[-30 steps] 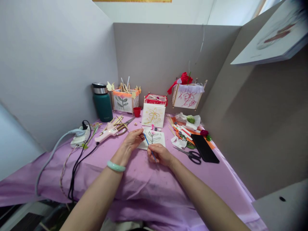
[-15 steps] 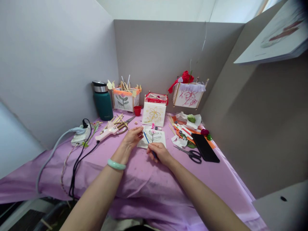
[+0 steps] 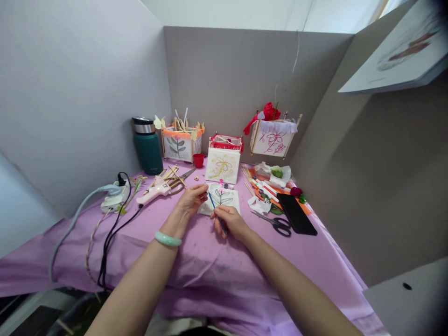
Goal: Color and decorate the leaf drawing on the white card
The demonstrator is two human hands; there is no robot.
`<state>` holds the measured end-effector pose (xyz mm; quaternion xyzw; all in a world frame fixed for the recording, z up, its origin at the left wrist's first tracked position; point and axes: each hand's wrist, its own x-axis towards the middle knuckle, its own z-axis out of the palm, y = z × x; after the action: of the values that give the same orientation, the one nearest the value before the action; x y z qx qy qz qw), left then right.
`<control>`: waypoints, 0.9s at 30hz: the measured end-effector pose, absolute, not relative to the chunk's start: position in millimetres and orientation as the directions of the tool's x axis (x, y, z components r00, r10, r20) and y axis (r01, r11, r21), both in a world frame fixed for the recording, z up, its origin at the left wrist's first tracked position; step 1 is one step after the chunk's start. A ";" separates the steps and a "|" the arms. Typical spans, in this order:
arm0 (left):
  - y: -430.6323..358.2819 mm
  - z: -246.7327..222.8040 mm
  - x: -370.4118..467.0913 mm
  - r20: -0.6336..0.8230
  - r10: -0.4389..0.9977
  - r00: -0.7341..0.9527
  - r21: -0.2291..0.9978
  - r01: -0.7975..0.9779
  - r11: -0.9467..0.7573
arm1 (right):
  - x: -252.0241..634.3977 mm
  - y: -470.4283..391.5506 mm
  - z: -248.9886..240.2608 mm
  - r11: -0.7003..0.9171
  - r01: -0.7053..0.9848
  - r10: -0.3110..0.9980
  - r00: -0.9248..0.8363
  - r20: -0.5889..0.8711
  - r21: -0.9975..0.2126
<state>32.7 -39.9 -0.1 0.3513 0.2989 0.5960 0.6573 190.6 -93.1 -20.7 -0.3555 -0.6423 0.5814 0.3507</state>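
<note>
My right hand [image 3: 230, 221] grips a thin blue paintbrush [image 3: 212, 200] between thumb and fingers, its lower end slanting down past my fingers. The upper end of the brush reaches my left hand [image 3: 193, 200], whose thumb and fingertips are pinched together beside it. What those fingertips hold, if anything, is too small to make out. Beneath both hands lies a white square panel [image 3: 231, 199] with a dark leafy stem drawn on it. Small paint pots [image 3: 227, 186] and a pink blob stand at its far edge. Behind them leans a white panel with a yellow flower [image 3: 222, 167].
To the left are a pink glue gun [image 3: 154, 193], brown-handled scissors [image 3: 178, 185], a green bottle [image 3: 149, 148] and a power strip [image 3: 115, 198] with cables. Black scissors [image 3: 276, 225] and a black phone [image 3: 297, 213] lie right. Decorated boxes [image 3: 178, 147] stand behind; a red cup [image 3: 199, 160] sits nearby.
The fingers of my right hand have shifted around the paintbrush, and more of its lower end shows. My left hand stays almost in place. The whole view has moved slightly.
</note>
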 end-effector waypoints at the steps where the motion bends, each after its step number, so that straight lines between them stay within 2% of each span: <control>1: -39.9 0.1 32.9 0.030 0.993 0.113 0.819 -0.572 0.041 | 190.3 -93.2 -20.3 0.059 0.037 0.865 -0.501 0.033 -0.998; 4: -39.9 -0.1 33.8 0.035 0.996 0.087 0.823 -0.568 0.021 | 188.7 -93.7 -22.3 0.242 0.155 0.932 -0.312 0.185 -0.958; 6: -40.0 -0.2 34.4 0.037 0.997 0.068 0.824 -0.566 0.008 | 187.8 -93.6 -24.8 0.369 0.281 0.928 -0.165 0.334 -0.886; 7: -40.2 -0.1 34.5 0.040 0.997 0.064 0.824 -0.567 0.003 | 187.5 -93.4 -25.9 0.385 0.305 0.923 -0.141 0.359 -0.871; 8: -40.3 0.2 34.6 0.044 0.997 0.062 0.822 -0.570 -0.001 | 187.3 -93.2 -26.8 0.367 0.291 0.929 -0.160 0.334 -0.883; 10: -40.6 1.3 34.6 0.057 0.996 0.062 0.813 -0.582 -0.011 | 186.9 -92.9 -27.7 0.250 0.184 0.936 -0.296 0.189 -0.951; 13: -40.4 2.5 34.1 0.074 0.995 0.067 0.801 -0.598 -0.019 | 186.0 -92.5 -28.6 0.077 0.029 0.870 -0.491 0.053 -0.997; 19: -35.3 -0.2 28.6 0.047 0.999 0.011 0.763 -0.646 -0.029 | 187.2 -93.2 -32.5 0.178 0.062 0.884 -0.449 0.132 -0.982; 22: -33.3 -1.5 25.1 0.003 1.000 -0.026 0.750 -0.661 -0.020 | 188.9 -93.8 -32.4 0.173 0.037 0.876 -0.463 0.136 -0.984; 27: -37.4 -1.9 28.6 -0.004 0.998 0.055 0.778 -0.627 0.038 | 189.0 -94.1 -29.9 0.184 0.033 0.904 -0.399 0.156 -0.982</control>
<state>28.6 -37.4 -1.9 0.3117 0.2977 0.6197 0.6559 189.0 -94.1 -29.9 -0.3606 -0.6493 0.5272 0.4127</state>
